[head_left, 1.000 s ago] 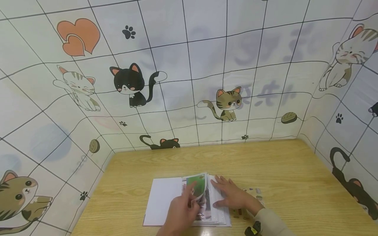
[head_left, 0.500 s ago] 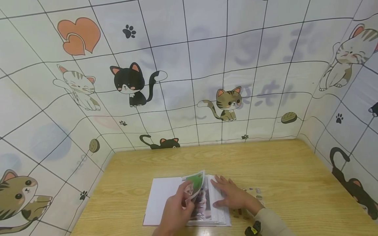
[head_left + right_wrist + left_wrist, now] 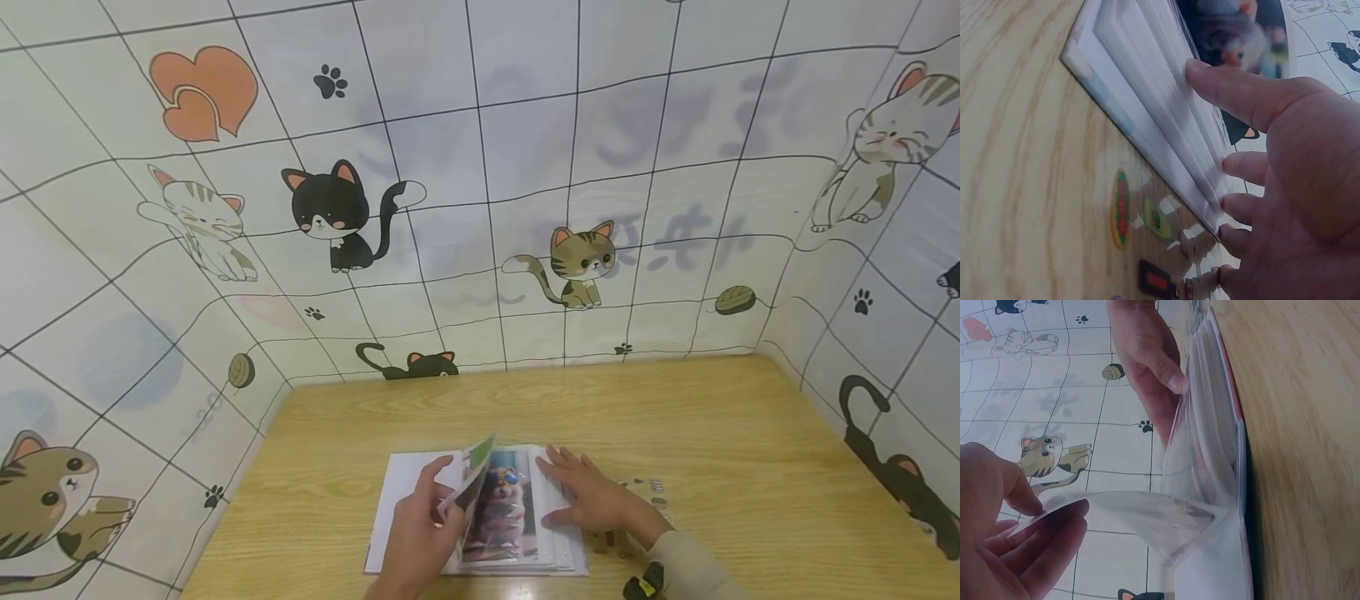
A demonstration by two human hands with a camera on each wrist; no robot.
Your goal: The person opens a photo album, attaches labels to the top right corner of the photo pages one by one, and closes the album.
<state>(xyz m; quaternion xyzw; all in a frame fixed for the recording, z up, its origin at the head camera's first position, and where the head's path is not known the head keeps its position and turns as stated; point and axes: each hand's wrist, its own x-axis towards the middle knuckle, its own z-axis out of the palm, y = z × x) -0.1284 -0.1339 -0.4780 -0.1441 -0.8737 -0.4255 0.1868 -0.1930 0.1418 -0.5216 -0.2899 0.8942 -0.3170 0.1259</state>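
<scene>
A photo album point(image 3: 558, 546) lies open on the wooden table, with its white inside cover at the left. My left hand point(image 3: 420, 521) pinches the edge of a clear album page point(image 3: 472, 483) between thumb and fingers; the page stands up, curved, over the spine. Under it shows a photo point(image 3: 504, 508) of a furry animal in orange-rimmed glasses. My right hand point(image 3: 588, 492) rests with fingers spread on the right-hand stack of pages point(image 3: 1160, 81). In the left wrist view the lifted page point(image 3: 1147, 515) bends from the fingers down to the binding.
A clear sheet of small food stickers point(image 3: 1157, 215) lies on the table right of the album, partly under my right forearm. A dark item with a yellow mark point(image 3: 642, 583) is by the right sleeve. Cat-patterned cloth point(image 3: 450, 250) walls the table's back and sides.
My left hand has moved left, carrying the page from nearly flat on the right to upright near the spine. More of the animal photo beneath shows. The right hand has stayed put.
</scene>
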